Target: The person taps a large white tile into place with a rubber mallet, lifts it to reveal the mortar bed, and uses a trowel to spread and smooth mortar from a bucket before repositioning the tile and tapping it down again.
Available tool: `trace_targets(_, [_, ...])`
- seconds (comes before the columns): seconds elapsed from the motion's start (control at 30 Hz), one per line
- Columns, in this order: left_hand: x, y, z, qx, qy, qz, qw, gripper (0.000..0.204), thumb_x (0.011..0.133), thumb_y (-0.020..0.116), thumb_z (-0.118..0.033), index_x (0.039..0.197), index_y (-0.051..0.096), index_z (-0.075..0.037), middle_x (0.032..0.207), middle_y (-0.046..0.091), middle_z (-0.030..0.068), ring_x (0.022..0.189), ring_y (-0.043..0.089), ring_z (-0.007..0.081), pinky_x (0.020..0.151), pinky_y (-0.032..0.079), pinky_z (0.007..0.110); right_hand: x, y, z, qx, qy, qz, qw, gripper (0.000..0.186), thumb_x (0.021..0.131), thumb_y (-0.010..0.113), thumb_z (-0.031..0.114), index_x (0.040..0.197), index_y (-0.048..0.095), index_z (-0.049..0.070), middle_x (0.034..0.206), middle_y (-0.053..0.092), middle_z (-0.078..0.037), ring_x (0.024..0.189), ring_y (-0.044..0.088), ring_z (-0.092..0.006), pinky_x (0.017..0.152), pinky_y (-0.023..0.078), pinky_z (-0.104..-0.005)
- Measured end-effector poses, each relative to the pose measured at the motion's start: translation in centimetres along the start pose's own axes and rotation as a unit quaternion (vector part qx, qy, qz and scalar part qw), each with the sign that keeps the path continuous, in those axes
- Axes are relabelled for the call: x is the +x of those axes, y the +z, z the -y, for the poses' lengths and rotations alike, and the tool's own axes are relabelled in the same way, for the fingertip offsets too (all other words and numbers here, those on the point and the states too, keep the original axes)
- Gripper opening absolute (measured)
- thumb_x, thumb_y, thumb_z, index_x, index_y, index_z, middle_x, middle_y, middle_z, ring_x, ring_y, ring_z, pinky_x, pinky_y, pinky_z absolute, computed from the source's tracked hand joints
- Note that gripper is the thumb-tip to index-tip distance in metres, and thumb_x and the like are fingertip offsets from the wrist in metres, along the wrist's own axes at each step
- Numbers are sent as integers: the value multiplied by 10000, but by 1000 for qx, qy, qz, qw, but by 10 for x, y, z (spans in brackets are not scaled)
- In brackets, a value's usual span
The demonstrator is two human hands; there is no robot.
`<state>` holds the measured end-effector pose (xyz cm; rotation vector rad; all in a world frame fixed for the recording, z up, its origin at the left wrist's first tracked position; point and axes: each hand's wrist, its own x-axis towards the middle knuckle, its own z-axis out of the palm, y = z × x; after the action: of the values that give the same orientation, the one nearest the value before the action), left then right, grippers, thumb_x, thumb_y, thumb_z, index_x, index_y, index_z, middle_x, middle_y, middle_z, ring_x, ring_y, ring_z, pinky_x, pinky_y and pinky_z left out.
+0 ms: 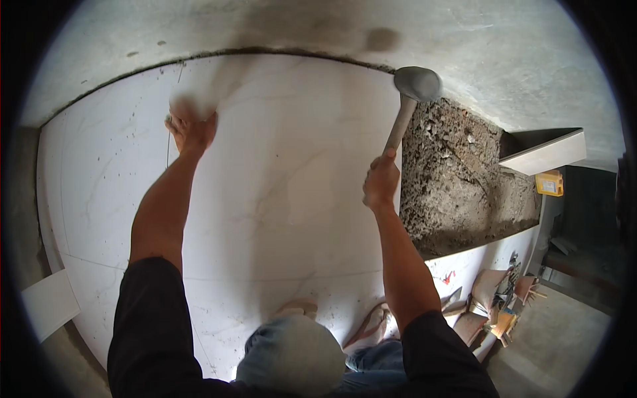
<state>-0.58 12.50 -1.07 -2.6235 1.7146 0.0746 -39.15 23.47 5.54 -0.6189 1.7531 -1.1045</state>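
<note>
My right hand (381, 180) is closed round the handle of a grey rubber mallet (418, 84). The mallet's head is beyond the hand, near the far right corner of a large white tile (298, 179) with faint veining. Toward the far left, my left hand (192, 131) rests over the white tiles beside a thin joint line. Its thumb and some fingers show spread apart, while a dark blur covers the fingertips. To the right of the tile's edge lies a bed of rough grey mortar (451, 179).
A grey concrete wall (298, 26) borders the far side. At right, a cut tile piece (547, 152) leans beside a yellow box (549, 184). Bags and hand tools (491, 292) lie near right. Another tile piece (50, 304) is at the left edge. My knee (298, 355) is in front.
</note>
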Motion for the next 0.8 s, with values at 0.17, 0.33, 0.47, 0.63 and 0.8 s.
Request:
trace_targets(0.17, [-93,13,-43,13,236,-28,971,708,911,425,-456,1480,286,-58,1553,219,187,1455,117,361,1119,50,642,10,6,34,-130,75,-13,989,606,952,313,645,727,456,101,555,365,36,411,318,-90,367,288,-257])
trace_targets(0.33, [-218,-33,-113,-40,382,191,903,739,929,337,-561,1532,150,-177,1598,35,130,1465,-33,353,1128,-24,627,24,0,21,-240,147,-11,960,604,949,302,653,747,453,105,555,370,21,423,326,-89,378,304,-259])
trace_targets(0.47, [-219,-31,-111,-23,385,199,901,716,937,304,-575,1536,121,-229,1600,-7,114,1464,-60,343,1131,-34,618,18,2,45,-1,58,-48,997,600,957,311,633,737,450,92,549,368,20,423,341,-115,386,319,-276])
trace_targets(0.63, [-217,-27,-100,-19,373,207,904,740,924,347,-586,1534,123,-233,1597,-15,116,1461,-50,356,1130,-38,625,28,5,40,-79,119,-36,989,615,945,321,652,657,438,122,540,372,21,399,328,-118,366,307,-284])
trace_targets(0.8, [-223,-31,-110,-27,393,204,896,737,925,340,-580,1536,116,-235,1598,-18,122,1461,-55,357,1126,-48,627,47,-22,-22,-184,30,-52,981,607,941,308,662,675,425,129,537,347,40,397,317,-96,366,291,-256])
